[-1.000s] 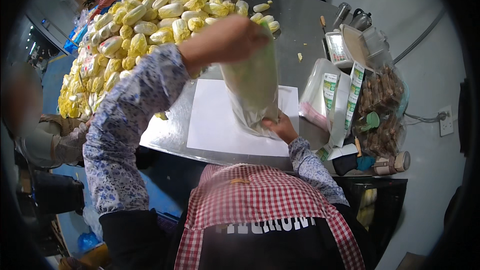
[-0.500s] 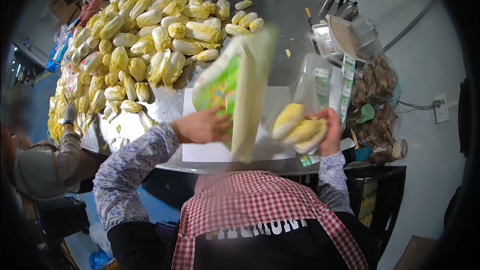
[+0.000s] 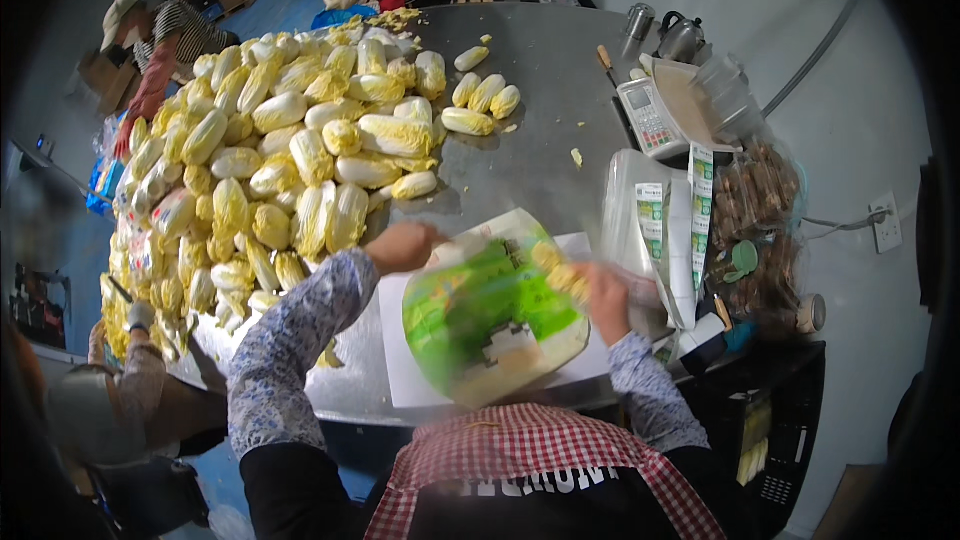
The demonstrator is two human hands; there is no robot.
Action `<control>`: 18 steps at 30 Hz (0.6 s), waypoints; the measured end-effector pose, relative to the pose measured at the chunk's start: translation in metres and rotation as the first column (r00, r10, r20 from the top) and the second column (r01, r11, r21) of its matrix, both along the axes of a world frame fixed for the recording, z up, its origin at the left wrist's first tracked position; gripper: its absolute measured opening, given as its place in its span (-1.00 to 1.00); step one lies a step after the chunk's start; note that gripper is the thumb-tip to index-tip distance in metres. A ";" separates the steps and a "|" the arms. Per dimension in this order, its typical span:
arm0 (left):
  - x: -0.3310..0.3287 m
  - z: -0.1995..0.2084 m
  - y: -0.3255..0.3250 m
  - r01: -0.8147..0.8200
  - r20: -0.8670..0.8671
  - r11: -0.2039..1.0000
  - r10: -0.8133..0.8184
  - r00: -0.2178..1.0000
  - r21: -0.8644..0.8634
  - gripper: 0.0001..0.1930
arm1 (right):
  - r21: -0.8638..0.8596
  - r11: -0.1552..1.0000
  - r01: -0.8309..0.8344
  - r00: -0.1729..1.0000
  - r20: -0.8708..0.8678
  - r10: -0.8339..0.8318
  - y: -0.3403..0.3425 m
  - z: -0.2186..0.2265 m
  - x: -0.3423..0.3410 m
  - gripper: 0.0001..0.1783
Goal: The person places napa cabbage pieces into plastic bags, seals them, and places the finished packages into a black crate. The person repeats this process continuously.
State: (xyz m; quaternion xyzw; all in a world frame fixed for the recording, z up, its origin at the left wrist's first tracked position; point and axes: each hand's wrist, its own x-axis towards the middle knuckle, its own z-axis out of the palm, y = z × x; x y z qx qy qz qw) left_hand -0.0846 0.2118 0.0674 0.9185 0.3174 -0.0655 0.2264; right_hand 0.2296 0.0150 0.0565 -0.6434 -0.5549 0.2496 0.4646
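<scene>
A large green and whitish printed plastic bag [image 3: 470, 325] lies tilted before me, over a white sheet [image 3: 400, 360] on the metal table. My left hand [image 3: 405, 245] is closed at the bag's upper left corner; the fingertips are blurred. In my right hand [image 3: 606, 300] are small yellow napa cabbages [image 3: 556, 270], held against the bag's right edge. Motion blur hides whether they are in or outside it. Left of the bag rises a big heap of napa cabbages [image 3: 300, 140].
At right stand a clear plastic roll [image 3: 618, 210], label strips [image 3: 700, 205], a keypad scale [image 3: 650, 120], a kettle [image 3: 682, 37] and bagged brown goods [image 3: 755, 180]. A co-worker's gloved hand [image 3: 140, 316] holds a knife at left. Two people work beyond the heap.
The bag has come down from upright to lying tilted over the white sheet. My right hand has moved left with the cabbages, up to the bag. My left hand has shifted slightly.
</scene>
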 end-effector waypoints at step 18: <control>0.150 -0.046 0.192 -0.221 0.187 0.805 0.139 0.972 0.550 -0.63 | -0.304 0.796 -0.523 0.707 0.367 0.605 -0.029 -0.060 -0.115 -0.68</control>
